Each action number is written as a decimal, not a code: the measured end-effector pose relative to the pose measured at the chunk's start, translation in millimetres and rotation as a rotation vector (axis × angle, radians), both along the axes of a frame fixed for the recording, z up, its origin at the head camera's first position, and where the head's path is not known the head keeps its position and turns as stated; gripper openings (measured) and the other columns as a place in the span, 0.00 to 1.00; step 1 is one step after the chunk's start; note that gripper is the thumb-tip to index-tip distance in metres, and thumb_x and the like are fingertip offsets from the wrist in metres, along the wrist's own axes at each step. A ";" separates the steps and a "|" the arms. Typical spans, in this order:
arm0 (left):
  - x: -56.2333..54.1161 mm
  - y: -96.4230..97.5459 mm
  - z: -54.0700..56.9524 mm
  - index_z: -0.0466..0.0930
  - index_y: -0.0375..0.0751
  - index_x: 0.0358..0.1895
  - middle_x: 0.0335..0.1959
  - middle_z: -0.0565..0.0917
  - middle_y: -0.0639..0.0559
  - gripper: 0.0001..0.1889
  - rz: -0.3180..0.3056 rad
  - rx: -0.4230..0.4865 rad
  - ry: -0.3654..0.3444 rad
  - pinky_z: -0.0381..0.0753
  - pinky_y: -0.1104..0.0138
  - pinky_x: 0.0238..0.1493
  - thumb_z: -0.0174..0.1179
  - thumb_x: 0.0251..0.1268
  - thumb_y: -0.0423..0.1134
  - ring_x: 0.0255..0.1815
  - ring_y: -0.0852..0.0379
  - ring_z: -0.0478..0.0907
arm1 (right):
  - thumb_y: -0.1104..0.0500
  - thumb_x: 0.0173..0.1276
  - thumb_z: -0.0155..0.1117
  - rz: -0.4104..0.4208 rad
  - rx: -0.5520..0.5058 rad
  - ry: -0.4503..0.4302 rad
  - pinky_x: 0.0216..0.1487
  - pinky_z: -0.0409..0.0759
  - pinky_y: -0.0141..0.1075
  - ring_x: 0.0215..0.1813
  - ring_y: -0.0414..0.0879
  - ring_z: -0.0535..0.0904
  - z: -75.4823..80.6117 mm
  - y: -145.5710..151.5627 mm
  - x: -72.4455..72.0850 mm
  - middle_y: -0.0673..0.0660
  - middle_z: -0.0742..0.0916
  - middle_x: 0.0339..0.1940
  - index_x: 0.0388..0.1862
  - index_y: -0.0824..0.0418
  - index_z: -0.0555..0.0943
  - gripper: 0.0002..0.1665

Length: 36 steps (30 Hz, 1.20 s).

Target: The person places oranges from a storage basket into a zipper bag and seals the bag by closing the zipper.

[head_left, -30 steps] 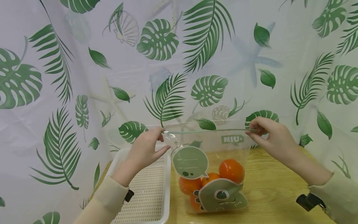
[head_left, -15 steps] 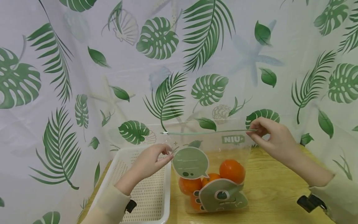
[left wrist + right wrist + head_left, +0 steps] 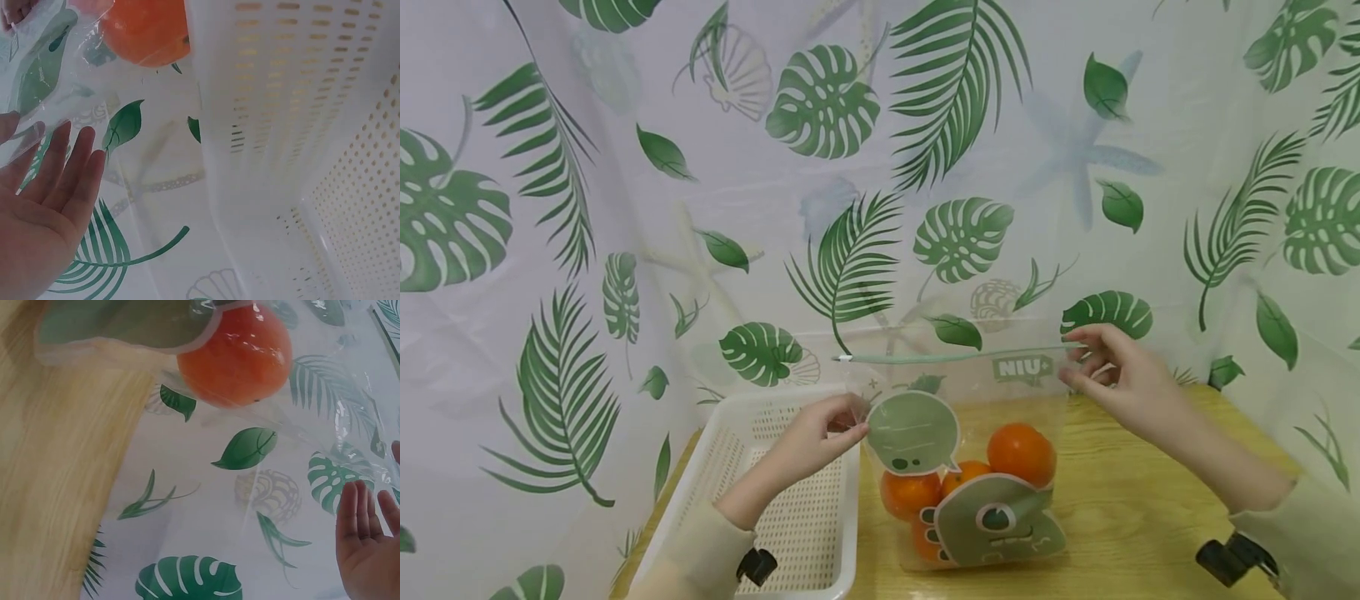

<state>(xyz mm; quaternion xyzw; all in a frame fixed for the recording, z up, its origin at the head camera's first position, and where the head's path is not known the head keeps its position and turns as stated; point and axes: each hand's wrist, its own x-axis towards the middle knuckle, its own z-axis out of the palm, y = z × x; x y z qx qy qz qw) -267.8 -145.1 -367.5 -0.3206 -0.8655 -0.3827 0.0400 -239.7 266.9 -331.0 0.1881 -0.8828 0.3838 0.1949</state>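
Note:
A clear zip bag (image 3: 1000, 417) with green cartoon prints stands upright on the table, several oranges (image 3: 1021, 454) inside its lower half. Its green zip strip runs across near the top, the white slider at the left end. With thumb and index finger, my left hand (image 3: 820, 433) pinches the bag's left side edge below the slider; its other fingers reach out fairly straight in the left wrist view. My right hand (image 3: 1112, 371) is at the bag's upper right corner, index finger by the zip end and thumb spread lower. The right wrist view shows its fingers (image 3: 356, 512) mostly straight.
A white perforated plastic basket (image 3: 847, 533) stands left of the bag, under my left forearm. Both rest on a wood-grain table (image 3: 1135, 500). A leaf-printed cloth (image 3: 880, 167) rises behind and at both sides.
My left hand has left the slider end of the zip and moved down to the bag's left edge. The right thumb has dropped away from the zip end, loosening its pinch.

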 end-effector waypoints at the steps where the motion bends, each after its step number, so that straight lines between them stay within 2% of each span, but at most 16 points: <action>1: 0.6 0.1 -0.9 0.83 0.36 0.52 0.47 0.88 0.41 0.08 -0.004 0.030 -0.041 0.87 0.68 0.52 0.63 0.76 0.35 0.47 0.52 0.87 | 0.62 0.75 0.69 0.007 0.000 -0.023 0.39 0.80 0.23 0.39 0.27 0.78 -2.7 0.5 0.2 0.63 0.86 0.50 0.68 0.68 0.74 0.26; 6: 3.1 -0.6 -5.8 0.81 0.32 0.58 0.50 0.86 0.35 0.14 -0.021 0.173 -0.236 0.87 0.71 0.50 0.64 0.74 0.32 0.51 0.50 0.88 | 0.61 0.78 0.67 0.062 -0.045 -0.137 0.41 0.81 0.25 0.43 0.26 0.78 -16.4 1.3 -0.1 0.67 0.84 0.56 0.70 0.69 0.72 0.27; 9: 2.2 -1.5 -9.0 0.78 0.30 0.62 0.52 0.85 0.34 0.18 -0.034 0.249 -0.341 0.88 0.69 0.51 0.64 0.73 0.30 0.51 0.54 0.87 | 0.58 0.80 0.64 0.088 -0.084 -0.238 0.46 0.83 0.26 0.47 0.26 0.78 -24.4 2.1 -1.5 0.69 0.83 0.60 0.73 0.68 0.70 0.29; 12: -0.2 -2.8 -12.6 0.76 0.28 0.65 0.53 0.85 0.36 0.20 -0.048 0.303 -0.404 0.89 0.66 0.52 0.63 0.73 0.29 0.49 0.58 0.85 | 0.56 0.82 0.62 0.131 -0.119 -0.327 0.50 0.84 0.27 0.50 0.26 0.79 -32.9 1.1 -3.1 0.71 0.82 0.65 0.76 0.68 0.68 0.31; 15: -2.7 -3.5 -16.0 0.74 0.28 0.67 0.54 0.85 0.36 0.22 -0.065 0.309 -0.419 0.89 0.64 0.53 0.63 0.72 0.29 0.50 0.58 0.84 | 0.57 0.82 0.60 0.192 -0.166 -0.381 0.52 0.85 0.29 0.52 0.25 0.80 -42.7 -1.2 -4.8 0.74 0.80 0.68 0.77 0.70 0.66 0.32; 18: -3.2 -2.6 -18.7 0.73 0.31 0.69 0.58 0.84 0.34 0.25 -0.068 0.281 -0.437 0.88 0.61 0.57 0.65 0.71 0.31 0.55 0.54 0.83 | 0.59 0.82 0.60 0.235 -0.209 -0.395 0.53 0.86 0.29 0.52 0.24 0.81 -51.5 -2.8 -6.0 0.77 0.79 0.68 0.77 0.73 0.65 0.33; 22: -2.4 0.8 -22.4 0.72 0.34 0.73 0.61 0.83 0.33 0.30 -0.043 0.226 -0.469 0.85 0.60 0.60 0.66 0.70 0.34 0.58 0.52 0.83 | 0.59 0.81 0.61 0.232 -0.230 -0.402 0.53 0.84 0.27 0.53 0.25 0.81 -58.2 -3.8 -7.1 0.76 0.80 0.67 0.78 0.72 0.64 0.33; 29: -5.9 7.5 -28.4 0.68 0.31 0.76 0.60 0.83 0.28 0.32 -0.043 0.253 -0.505 0.88 0.59 0.58 0.65 0.72 0.31 0.49 0.58 0.85 | 0.62 0.79 0.64 0.250 -0.298 -0.452 0.52 0.87 0.31 0.53 0.33 0.82 -63.9 -4.8 -11.2 0.69 0.82 0.62 0.78 0.71 0.63 0.35; 36: -6.2 13.1 -29.5 0.73 0.24 0.69 0.57 0.85 0.28 0.24 -0.045 0.285 -0.540 0.91 0.58 0.52 0.63 0.75 0.31 0.45 0.60 0.86 | 0.63 0.80 0.62 0.266 -0.356 -0.475 0.52 0.89 0.35 0.52 0.32 0.84 -66.7 -3.8 -10.7 0.59 0.85 0.56 0.75 0.74 0.64 0.32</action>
